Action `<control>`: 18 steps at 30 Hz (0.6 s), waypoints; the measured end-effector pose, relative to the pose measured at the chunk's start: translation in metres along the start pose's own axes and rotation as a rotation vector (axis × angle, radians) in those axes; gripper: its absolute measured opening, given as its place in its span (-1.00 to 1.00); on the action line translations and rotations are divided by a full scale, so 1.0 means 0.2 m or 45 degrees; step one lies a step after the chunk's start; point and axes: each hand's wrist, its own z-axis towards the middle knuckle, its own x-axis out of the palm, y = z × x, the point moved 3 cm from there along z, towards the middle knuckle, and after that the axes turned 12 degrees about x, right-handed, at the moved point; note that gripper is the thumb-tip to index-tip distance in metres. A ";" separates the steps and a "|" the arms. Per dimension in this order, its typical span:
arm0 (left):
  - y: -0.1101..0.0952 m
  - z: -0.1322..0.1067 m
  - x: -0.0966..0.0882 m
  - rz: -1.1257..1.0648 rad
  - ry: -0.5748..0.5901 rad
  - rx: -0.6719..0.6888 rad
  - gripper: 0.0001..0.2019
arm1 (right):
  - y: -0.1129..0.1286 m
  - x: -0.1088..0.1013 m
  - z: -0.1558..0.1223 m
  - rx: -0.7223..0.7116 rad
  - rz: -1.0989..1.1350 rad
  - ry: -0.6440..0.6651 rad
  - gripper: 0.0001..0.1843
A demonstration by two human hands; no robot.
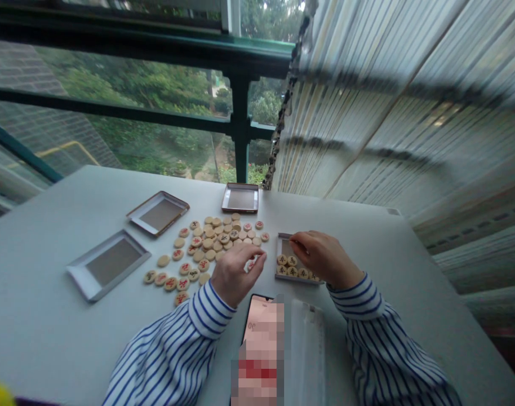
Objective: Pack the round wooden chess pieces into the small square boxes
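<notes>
On pale table (pixel 50 327) by window (pixel 134 135), near discs (pixel 215 237) with unreadable red and black characters: left hand (pixel 236 276) curled, fingertips (pixel 260 257) pinched together; right hand (pixel 325 258) arched over tray (pixel 280 242), fingers (pixel 297 241) bunched.

Head view, forward-down, near table (pixel 50 327)

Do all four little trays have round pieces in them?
No: only the small square tray under the right hand holds round wooden discs; three other trays hold none.
</notes>
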 end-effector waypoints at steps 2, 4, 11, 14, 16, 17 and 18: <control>0.03 -0.01 -0.08 0.017 -0.064 -0.049 -0.92 | 0.01 -0.01 0.00 0.001 0.033 -0.022 -0.77; 0.06 -0.03 -0.16 0.079 -0.109 -0.091 -0.92 | 0.03 -0.01 -0.01 0.001 0.062 -0.036 -0.77; 0.19 -0.19 -0.42 0.297 -0.183 -0.384 -0.84 | 0.08 0.00 -0.01 -0.074 0.102 -0.047 -0.79; 0.24 -0.26 -0.51 0.375 -0.196 -0.457 -0.80 | 0.12 0.00 -0.02 -0.112 0.117 -0.044 -0.79; 0.26 -0.30 -0.56 0.402 -0.189 -0.473 -0.79 | 0.15 0.01 -0.02 -0.143 0.127 -0.032 -0.78; 0.26 -0.32 -0.58 0.411 -0.177 -0.470 -0.79 | 0.16 0.01 -0.02 -0.161 0.129 -0.023 -0.77; 0.27 -0.34 -0.59 0.420 -0.165 -0.459 -0.79 | 0.18 0.01 -0.02 -0.176 0.128 -0.015 -0.77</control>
